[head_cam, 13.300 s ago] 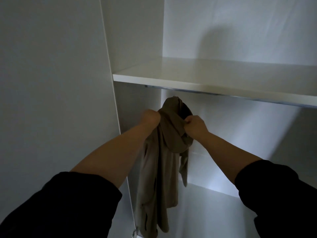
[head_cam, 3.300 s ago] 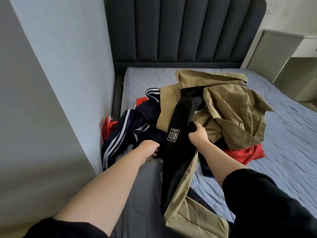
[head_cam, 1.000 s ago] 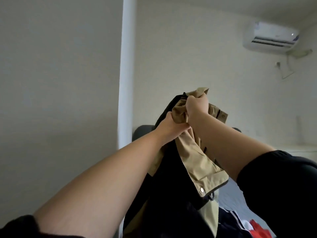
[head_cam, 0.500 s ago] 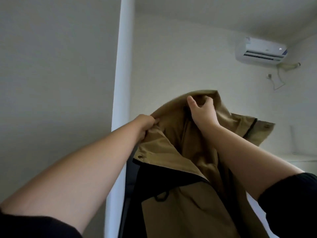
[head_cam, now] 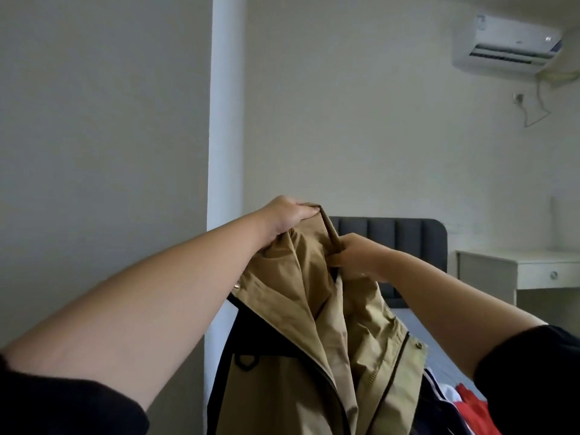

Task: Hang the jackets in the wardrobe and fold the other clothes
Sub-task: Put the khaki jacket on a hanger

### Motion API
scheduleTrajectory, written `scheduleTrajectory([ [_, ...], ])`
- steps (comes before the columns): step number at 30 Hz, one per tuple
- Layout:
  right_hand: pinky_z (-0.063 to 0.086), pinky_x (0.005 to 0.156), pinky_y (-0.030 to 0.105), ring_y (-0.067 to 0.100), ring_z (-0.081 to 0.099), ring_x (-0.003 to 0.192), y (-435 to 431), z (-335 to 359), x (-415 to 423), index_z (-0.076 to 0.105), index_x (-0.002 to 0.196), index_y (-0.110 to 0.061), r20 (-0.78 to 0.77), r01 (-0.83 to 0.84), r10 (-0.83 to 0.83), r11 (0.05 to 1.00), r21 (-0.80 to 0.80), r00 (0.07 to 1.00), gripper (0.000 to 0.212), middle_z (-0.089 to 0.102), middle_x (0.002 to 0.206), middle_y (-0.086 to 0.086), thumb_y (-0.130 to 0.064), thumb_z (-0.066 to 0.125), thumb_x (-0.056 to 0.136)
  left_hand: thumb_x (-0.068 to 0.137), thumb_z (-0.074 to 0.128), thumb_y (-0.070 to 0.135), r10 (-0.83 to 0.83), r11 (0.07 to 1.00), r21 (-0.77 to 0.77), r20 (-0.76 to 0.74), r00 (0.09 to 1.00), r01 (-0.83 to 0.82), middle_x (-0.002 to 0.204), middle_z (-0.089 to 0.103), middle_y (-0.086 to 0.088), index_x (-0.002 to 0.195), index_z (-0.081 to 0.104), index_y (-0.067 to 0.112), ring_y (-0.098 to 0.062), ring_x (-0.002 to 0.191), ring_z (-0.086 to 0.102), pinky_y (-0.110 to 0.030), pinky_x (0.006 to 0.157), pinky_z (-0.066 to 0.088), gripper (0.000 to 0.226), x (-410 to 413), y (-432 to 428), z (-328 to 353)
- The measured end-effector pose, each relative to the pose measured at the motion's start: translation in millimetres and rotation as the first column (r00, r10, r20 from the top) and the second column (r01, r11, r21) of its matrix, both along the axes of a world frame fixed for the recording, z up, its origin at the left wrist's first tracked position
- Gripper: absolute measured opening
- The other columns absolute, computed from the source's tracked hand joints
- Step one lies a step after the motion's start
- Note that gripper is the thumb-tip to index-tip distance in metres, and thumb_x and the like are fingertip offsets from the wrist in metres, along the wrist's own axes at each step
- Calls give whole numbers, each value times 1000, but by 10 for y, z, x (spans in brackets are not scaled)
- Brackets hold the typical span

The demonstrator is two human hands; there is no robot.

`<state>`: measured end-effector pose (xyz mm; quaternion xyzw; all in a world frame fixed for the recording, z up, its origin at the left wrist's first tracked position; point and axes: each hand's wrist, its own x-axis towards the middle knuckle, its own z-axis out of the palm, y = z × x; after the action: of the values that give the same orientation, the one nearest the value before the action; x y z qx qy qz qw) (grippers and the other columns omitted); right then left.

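Our left hand (head_cam: 290,215) grips the top edge of the tan black-trimmed cloth jacket (head_cam: 301,312), right hand (head_cam: 356,254) pinches it just lower; it hangs below both, long axis vertical

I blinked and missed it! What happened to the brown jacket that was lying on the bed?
The brown jacket went up off the pile on the bed; the left hand took hold too, so it and the right hand now grip its top. The red clothes stay on the bed.
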<state>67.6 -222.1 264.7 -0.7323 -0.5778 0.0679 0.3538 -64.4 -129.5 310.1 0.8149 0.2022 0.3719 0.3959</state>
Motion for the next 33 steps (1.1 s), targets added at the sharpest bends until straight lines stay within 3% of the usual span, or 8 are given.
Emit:
scheduleTrajectory([
  [2,51,74,29,19,58,79,59,-41,54,68,96,1,-124,51,-39,994,94,991,17,68,89,16,-11,60,87,89,60,37,292,901,345,-38,956,-261,83,63,1,99,66,14,-18,77,57,-24,62,43,26,-44,47,-68],
  [4,50,70,34,20,53,70,119,-40,48,67,92,4,-199,118,-80,975,186,977,21,60,79,16,-15,60,89,89,58,33,610,478,727,130,782,-494,88,60,-2,111,55,14,-21,73,53,-27,57,35,28,-88,83,-196],
  [10,36,46,23,18,46,52,183,168,-18,55,69,-6,-432,336,-152,857,391,889,33,49,60,6,-31,58,90,73,65,23,154,-204,914,384,911,-351,79,60,-11,76,62,6,-28,69,57,-34,59,47,17,-153,128,-717],
  [12,37,50,25,19,45,55,150,242,10,46,62,-11,-523,387,-138,829,403,841,34,46,60,4,-29,58,89,74,70,32,268,-142,940,337,903,-309,85,62,-8,83,64,10,-25,76,58,-33,65,47,25,-117,171,-845],
  [17,39,54,25,17,46,56,0,345,10,48,63,-15,-655,427,-64,805,412,753,27,48,59,2,-25,56,87,78,56,59,574,559,780,-119,811,-281,99,59,3,108,50,23,-19,98,52,-34,81,35,47,193,84,-860],
  [24,26,42,23,16,30,44,-264,431,114,28,48,-17,-392,423,-185,571,704,901,42,29,44,-3,-13,50,83,84,57,17,629,326,806,206,750,-495,125,46,-9,132,42,22,-28,110,45,-37,82,36,50,217,88,-178],
  [28,22,46,26,13,28,45,-392,615,142,28,50,-18,-323,421,-319,312,851,891,40,29,45,-6,-15,49,84,77,71,12,443,-107,751,623,645,-652,136,46,-20,144,37,18,-37,117,50,-51,87,44,75,210,93,148],
  [33,31,47,25,16,40,49,-363,670,121,41,56,-15,-474,461,-196,701,545,859,36,41,52,0,-22,45,91,80,60,57,667,302,941,-92,739,-155,158,1,-7,147,-9,33,-33,145,-1,-61,111,4,100,443,202,-366],
])
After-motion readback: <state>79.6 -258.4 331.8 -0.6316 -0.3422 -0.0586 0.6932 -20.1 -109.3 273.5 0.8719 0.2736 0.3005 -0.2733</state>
